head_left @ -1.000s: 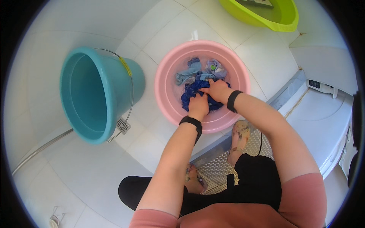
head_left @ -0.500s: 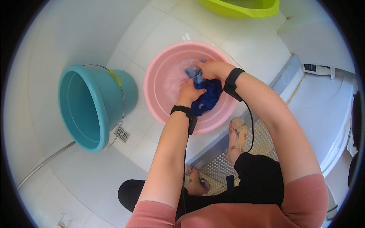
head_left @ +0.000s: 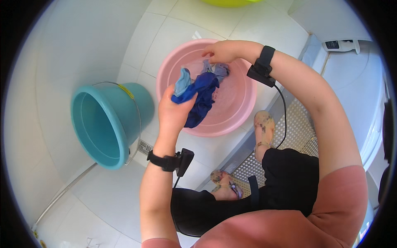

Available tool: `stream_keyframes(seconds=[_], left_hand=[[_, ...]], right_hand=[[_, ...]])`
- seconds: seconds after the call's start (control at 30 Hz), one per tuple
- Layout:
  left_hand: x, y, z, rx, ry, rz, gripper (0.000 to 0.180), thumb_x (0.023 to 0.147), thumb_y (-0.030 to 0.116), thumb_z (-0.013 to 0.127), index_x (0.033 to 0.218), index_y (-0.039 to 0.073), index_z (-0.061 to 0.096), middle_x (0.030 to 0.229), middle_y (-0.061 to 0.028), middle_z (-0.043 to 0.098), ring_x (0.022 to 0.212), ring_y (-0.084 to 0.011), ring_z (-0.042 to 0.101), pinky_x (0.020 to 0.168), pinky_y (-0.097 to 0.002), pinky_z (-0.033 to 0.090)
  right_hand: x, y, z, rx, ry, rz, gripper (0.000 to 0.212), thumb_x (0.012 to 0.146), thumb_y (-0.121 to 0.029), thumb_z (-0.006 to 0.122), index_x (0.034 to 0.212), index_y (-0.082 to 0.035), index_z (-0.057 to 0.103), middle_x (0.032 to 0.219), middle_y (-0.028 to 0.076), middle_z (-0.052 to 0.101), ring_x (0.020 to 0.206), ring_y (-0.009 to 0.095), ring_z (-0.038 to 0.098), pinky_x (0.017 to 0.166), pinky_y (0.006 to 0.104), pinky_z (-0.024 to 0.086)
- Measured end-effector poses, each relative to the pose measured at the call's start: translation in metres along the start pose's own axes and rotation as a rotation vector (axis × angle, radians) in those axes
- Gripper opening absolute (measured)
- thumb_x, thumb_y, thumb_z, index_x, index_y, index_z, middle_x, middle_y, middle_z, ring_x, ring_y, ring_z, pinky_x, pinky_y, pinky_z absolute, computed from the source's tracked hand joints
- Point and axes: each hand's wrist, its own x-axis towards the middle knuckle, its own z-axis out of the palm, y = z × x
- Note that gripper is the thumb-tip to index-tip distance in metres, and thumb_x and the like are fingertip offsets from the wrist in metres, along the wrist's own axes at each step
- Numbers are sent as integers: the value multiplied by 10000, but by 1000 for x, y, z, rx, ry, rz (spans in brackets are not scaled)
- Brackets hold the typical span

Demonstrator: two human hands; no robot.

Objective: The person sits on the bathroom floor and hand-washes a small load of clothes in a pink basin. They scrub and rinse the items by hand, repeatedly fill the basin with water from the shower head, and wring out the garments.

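Observation:
Over the left side of the pink basin (head_left: 242, 111), my left hand (head_left: 175, 109) is closed around a wet, bunched dark blue cloth (head_left: 202, 97). A light blue piece of cloth (head_left: 182, 82) sticks up beside its fingers. The blue bundle hangs partly over the basin's near rim. At the basin's far side is my right hand (head_left: 223, 51), its fingers loosely bent and apart, with no cloth plainly between them. Just below those fingers lies a grey-purple cloth (head_left: 220, 71), touching the blue one. Some pinkish water shows in the basin.
A teal bucket (head_left: 140, 97) with a wire handle lies tipped on its side at the left, beside a floor drain (head_left: 145, 147). A lime green tub (head_left: 231, 2) shows at the top edge. A perforated mat (head_left: 295, 124) lies under my feet, near a raised ledge (head_left: 244, 155).
My left hand has drawn the dark blue cloth up and left toward the basin's rim. My right hand has moved up and left, away from the bundle. The view has shifted slightly.

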Motion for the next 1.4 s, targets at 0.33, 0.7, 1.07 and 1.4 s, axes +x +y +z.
stream_keyframes(seconds=[0.33,0.7,1.07,1.4], left_hand=[[43,-95,29,530,-259,-125,816,716,544,662,1327,54,434,1407,-316,261,1302,-420,302,1043,-408,310],[91,-86,137,831,-404,-19,643,661,353,755,1244,201,531,1205,-169,499,1138,-389,463,881,-484,449],[2,-90,82,1178,-623,170,913,641,510,746,1413,369,279,1512,-152,63,1333,-525,41,894,-706,318],[109,-124,115,969,-398,206,628,682,203,715,1264,148,484,1233,-225,507,1094,-407,505,859,-464,464]], right_hand=[[-26,37,0,-154,331,23,484,810,-283,555,1258,-103,521,1130,160,603,952,292,605,722,383,499],[-44,57,50,-55,214,429,722,862,-160,466,1444,-127,42,865,215,642,684,340,633,571,404,513],[-49,53,41,20,158,421,648,848,-69,407,1440,-103,147,1043,225,625,906,340,634,737,424,492],[-45,64,47,5,190,437,641,847,-82,419,1436,-90,167,1088,220,610,912,329,634,731,405,497]])
